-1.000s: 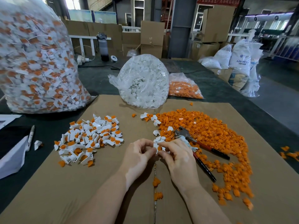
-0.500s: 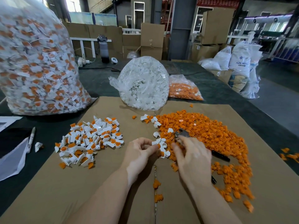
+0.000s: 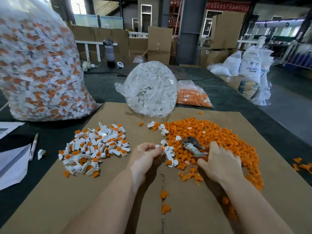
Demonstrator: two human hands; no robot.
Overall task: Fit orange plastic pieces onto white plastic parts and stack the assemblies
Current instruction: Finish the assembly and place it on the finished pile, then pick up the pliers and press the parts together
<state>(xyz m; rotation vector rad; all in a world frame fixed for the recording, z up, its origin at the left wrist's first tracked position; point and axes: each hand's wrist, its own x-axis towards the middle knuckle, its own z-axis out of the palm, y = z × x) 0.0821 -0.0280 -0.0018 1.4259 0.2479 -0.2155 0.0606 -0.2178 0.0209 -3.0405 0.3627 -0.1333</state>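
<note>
We see the left hand [image 3: 146,155] with its fingers curled, pinching a small white part [image 3: 158,146] with an orange piece showing at its end, held just above the cardboard sheet [image 3: 101,200] that covers the near part of the table [image 3: 104,88]. The right hand [image 3: 219,163] lies palm down on the near edge of the big heap of loose orange pieces [image 3: 219,137], fingers spread and fairly straight among them; whether anything is caught under the fingers we cannot tell. Just beside the right hand's fingertips a pair of pliers [image 3: 192,146] lies on the heap, its handles hidden under that hand. A few bare white parts [image 3: 170,153] are scattered between the two hands and along the left edge of the orange heap. To the left of the left hand, well apart from the heap, sits a loose pile of finished white-and-orange assemblies [image 3: 96,147]. A couple of stray orange pieces [image 3: 164,201] lie on the cardboard between the forearms. At the back edge of the cardboard stands a clear bag of white parts [image 3: 150,88], with a smaller bag of orange pieces [image 3: 192,97] just beside it on the right. A very large clear bag of assemblies [image 3: 38,70] stands on the table at the far left, and a pen [image 3: 33,147] and white paper [image 3: 13,162] lie near the left edge.
</note>
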